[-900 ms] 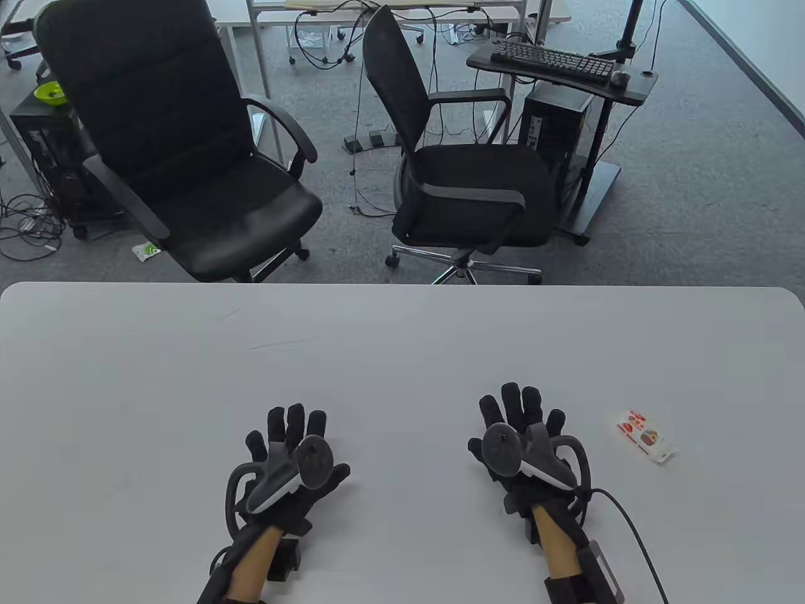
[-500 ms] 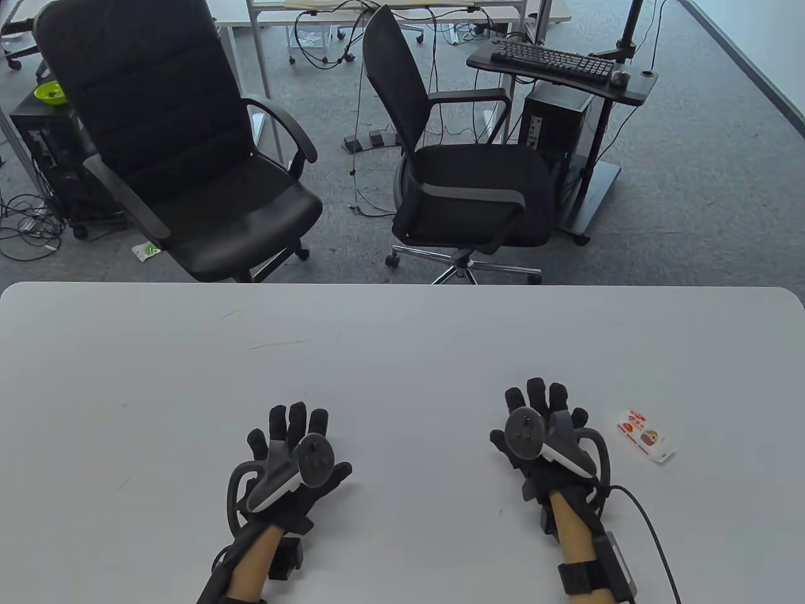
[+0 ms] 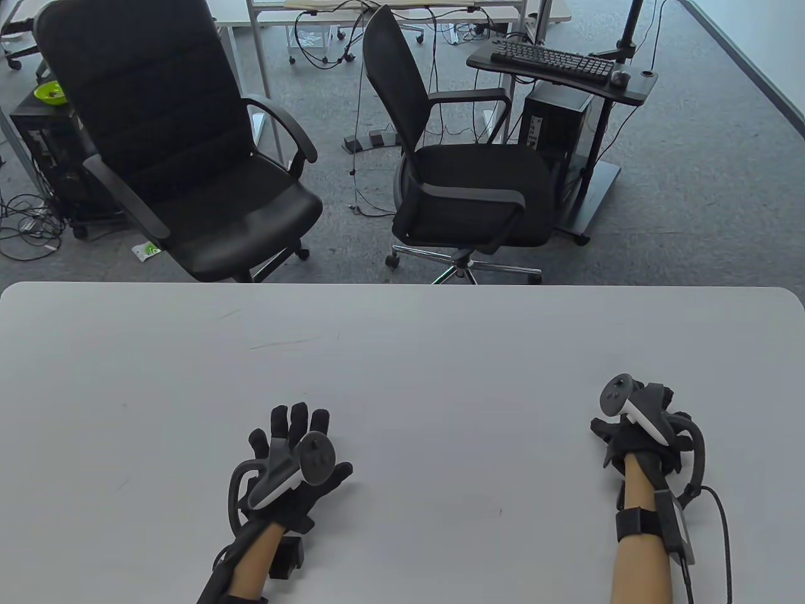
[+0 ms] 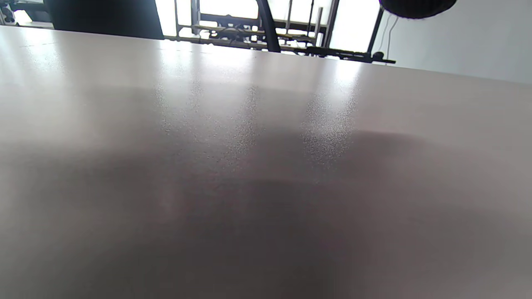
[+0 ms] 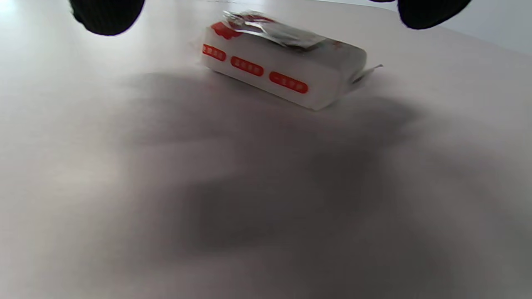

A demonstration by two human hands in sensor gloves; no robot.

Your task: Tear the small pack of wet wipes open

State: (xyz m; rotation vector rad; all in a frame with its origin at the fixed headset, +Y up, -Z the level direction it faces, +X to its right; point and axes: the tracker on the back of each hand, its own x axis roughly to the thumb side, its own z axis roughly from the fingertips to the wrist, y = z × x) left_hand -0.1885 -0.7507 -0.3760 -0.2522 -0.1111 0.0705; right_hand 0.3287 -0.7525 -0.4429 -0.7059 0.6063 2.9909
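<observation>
Because the pack (image 5: 282,66) lies flat and sealed on the tabletop (image 3: 402,352), it is straddled, untouched, by the spread right hand (image 3: 635,428); the left hand (image 3: 295,453) is rested flat, fingers splayed, well apart.

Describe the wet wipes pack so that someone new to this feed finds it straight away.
Start at the white table and go to its right side, where the right hand hovers and hides it from the table view. In the right wrist view, the wet wipes pack lies flat between two fingertips: a small white packet with red oval labels and a crinkly foil top.
</observation>
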